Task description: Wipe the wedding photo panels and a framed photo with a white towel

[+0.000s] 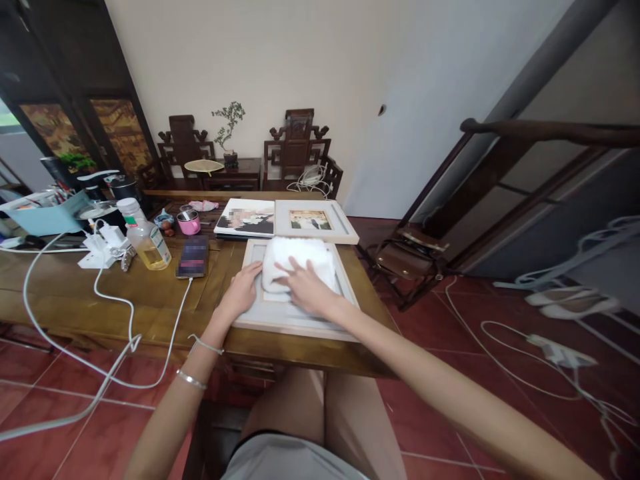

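Note:
A folded white cloth (280,250) lies on top of a pale picture frame (265,323), which rests flat at the near edge of the wooden table. My right hand (307,287) presses down on the cloth from above, its fingers spread. At the frame's left side my left hand (243,290) touches the edge, fingers stretched out towards the cloth. The cloth covers most of what is inside the frame. Just beyond it lies a second picture frame (345,227) with a photo in it, beside a photo album (245,213).
To the left on the table (215,333) are a charging phone (193,257), a bottle of yellow liquid (150,240), a pink cup (189,223), a power strip (103,248) and a light-blue box (50,213). White cables hang over the front edge. A wooden chair (530,133) stands at right.

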The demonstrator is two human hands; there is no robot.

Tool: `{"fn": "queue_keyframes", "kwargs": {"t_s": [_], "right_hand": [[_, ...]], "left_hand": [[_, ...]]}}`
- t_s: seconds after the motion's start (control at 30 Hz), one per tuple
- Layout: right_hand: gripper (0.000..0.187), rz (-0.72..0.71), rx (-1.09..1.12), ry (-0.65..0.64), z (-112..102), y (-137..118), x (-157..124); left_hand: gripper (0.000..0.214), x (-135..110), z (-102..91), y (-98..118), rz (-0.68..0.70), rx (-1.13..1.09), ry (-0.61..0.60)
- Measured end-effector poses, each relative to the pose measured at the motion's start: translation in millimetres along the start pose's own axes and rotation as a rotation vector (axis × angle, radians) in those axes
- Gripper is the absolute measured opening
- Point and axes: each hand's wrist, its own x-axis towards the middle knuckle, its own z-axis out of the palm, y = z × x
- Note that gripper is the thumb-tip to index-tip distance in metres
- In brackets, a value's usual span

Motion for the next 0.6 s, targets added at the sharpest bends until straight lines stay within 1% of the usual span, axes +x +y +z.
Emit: {"fn": "queue_keyframes", "kwargs": {"t_s": [0.1, 0.17, 0.23, 0.3, 0.33, 0.4, 0.47, 0.53, 0.6], "right_hand": [[0.068, -0.109, 0.131, -0.102, -17.5, -24.4, -39.6], [0.07, -0.144, 0.198, -0.19, -31.7, -30.8, -60.1], [0.07, -0.129, 0.235, -0.252, -39.6, -29.8, -68.4], [0.069, -0.071, 0.233, -0.26, -37.1, -22.9, -62.1], [0.068, -0.031, 0.213, -0.236, -32.5, -18.2, -54.1], [0.066, 0.052, 0.142, -0.153, -21.1, -9.4, -31.7], [0.065, 0.143, 0.063, -0.078, -13.6, -6.2, -8.5], [0.064, 0.197, 0.038, -0.06, -15.7, -13.0, 6.0], [0.059, 0.19, 0.07, -0.086, -26.2, -30.3, 5.9]], "left_hand": [[0.06, -0.3, 1.6, -0.9, 0.001, -0.021, 0.014], [0.06, -0.7, 2.4, -0.9, -0.002, -0.022, 0.022], [0.06, -1.1, 3.0, -0.4, -0.005, -0.019, 0.023], [0.06, -1.6, 3.1, 0.4, -0.005, -0.015, 0.019], [0.06, -1.7, 3.0, 1.0, -0.002, -0.014, 0.016], [0.058, -1.8, 2.3, 2.5, 0.007, -0.024, 0.022], [0.055, -1.3, 0.7, 4.0, 0.015, -0.067, 0.058], [0.052, 0.0, -1.7, 4.5, 0.008, -0.153, 0.117], [0.048, 1.8, -4.1, 3.3, -0.027, -0.268, 0.156]]}}
